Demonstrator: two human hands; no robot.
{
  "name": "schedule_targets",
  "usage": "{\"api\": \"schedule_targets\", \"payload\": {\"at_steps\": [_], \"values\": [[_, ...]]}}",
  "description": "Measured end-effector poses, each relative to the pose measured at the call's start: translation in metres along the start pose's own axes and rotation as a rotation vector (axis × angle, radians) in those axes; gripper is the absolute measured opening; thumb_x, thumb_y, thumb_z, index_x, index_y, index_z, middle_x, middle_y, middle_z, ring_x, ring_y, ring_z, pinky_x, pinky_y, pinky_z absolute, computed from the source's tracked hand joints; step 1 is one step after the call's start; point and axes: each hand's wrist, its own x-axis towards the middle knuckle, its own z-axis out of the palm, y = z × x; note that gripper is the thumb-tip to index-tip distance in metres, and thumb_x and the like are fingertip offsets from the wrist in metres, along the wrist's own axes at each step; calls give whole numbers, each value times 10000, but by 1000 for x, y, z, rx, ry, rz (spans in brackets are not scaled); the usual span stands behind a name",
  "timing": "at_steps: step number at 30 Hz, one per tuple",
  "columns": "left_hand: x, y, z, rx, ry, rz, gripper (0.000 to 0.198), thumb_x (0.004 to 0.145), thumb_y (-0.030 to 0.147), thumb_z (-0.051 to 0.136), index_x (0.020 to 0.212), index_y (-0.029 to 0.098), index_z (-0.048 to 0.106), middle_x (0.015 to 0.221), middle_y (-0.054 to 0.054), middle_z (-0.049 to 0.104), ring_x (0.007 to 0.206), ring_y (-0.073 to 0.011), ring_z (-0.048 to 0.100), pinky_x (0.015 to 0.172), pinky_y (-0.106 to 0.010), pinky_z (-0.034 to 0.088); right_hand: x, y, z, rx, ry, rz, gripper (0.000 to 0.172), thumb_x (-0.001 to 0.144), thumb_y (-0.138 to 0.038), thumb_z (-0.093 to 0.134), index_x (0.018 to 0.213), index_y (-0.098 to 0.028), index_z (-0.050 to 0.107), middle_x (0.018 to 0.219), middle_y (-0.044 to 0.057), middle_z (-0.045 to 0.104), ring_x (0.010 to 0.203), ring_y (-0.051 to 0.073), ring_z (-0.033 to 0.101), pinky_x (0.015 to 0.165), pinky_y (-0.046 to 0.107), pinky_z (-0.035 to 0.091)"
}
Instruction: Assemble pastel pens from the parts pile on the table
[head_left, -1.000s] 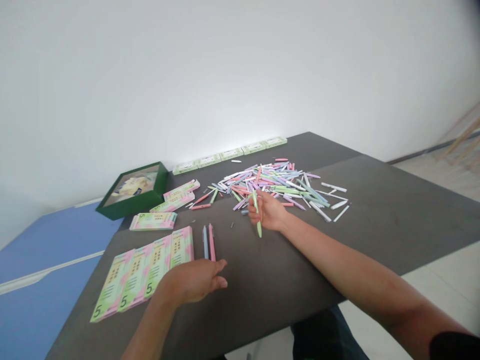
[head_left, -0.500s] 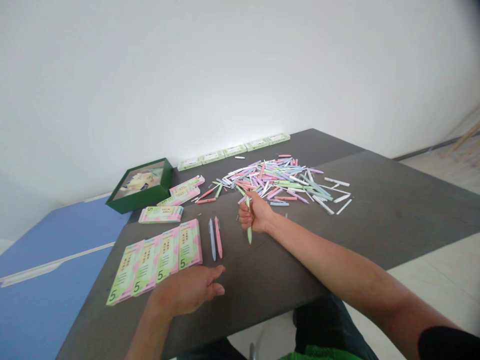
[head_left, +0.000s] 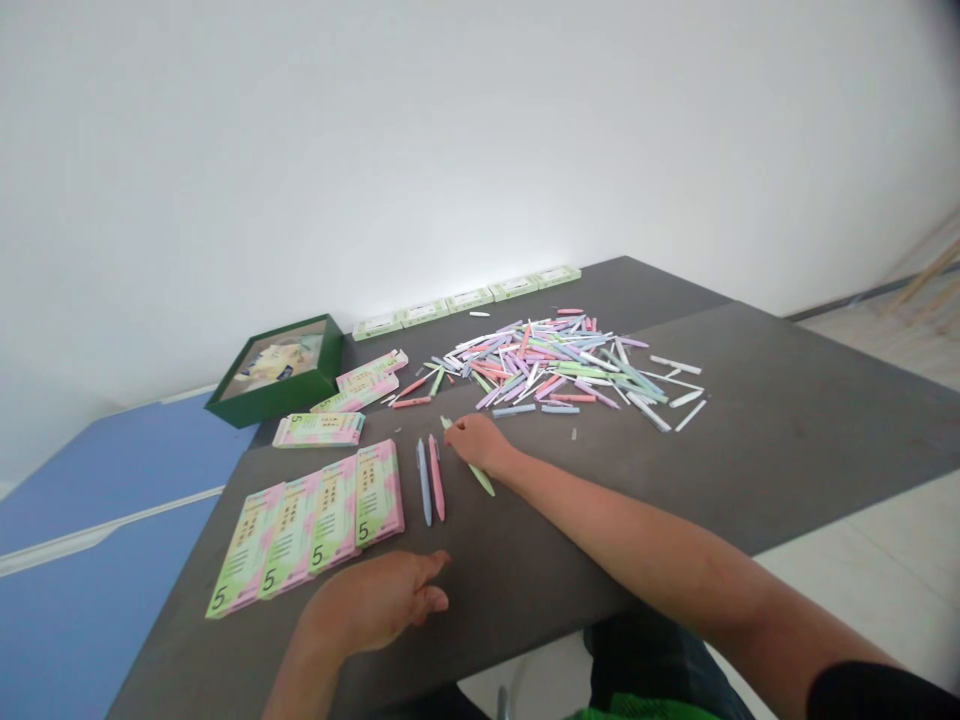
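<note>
My right hand [head_left: 478,442] is closed on a light green pen [head_left: 481,481], low over the dark table, just right of a blue pen [head_left: 424,482] and a pink pen [head_left: 436,478] that lie side by side. The green pen slants, one end past the fingertips and the other below the hand. My left hand [head_left: 384,600] rests near the front edge with its fingers apart and nothing in it. Beyond its wrist lies a row of green and pink pen boxes [head_left: 330,512] marked 5.
A large heap of pastel pens and pen parts [head_left: 555,362] spreads behind my right hand. At the back left stands a green box [head_left: 300,390] with packets inside. More pink-green boxes [head_left: 321,428] lie before it. Pale green boxes [head_left: 469,300] line the wall.
My right hand has moved left and nearer the two laid-out pens, and the green pen has tilted from nearly upright to slanting. A blue pen part now shows where that hand was.
</note>
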Motion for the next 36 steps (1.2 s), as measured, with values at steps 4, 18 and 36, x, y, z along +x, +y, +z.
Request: {"api": "schedule_targets", "payload": {"at_steps": [4, 18, 36], "values": [[5, 0, 2, 2, 8, 9, 489, 810, 310, 399, 1265, 172, 513, 851, -68, 718, 788, -242, 659, 621, -292, 448, 0, -2, 4, -254, 64, -82, 195, 758, -289, 536, 664, -128, 593, 810, 141, 661, 876, 249, 597, 693, 285, 402], [7, 3, 8, -38, 29, 44, 434, 797, 261, 422, 1206, 190, 550, 849, -58, 715, 745, -226, 652, 567, -266, 431, -31, -8, 17, -621, 13, -125, 546, 788, -547, 464, 1134, -125, 450, 965, 210, 628, 906, 340, 614, 721, 434, 458], [0, 14, 2, 17, 92, 35, 323, 822, 278, 405, 1073, 202, 594, 949, -80, 686, 865, -261, 631, 702, -321, 459, -23, -25, 71, -674, 169, -227, 538, 803, -412, 481, 1207, -65, 404, 1105, 216, 490, 848, 276, 619, 650, 394, 513]]}}
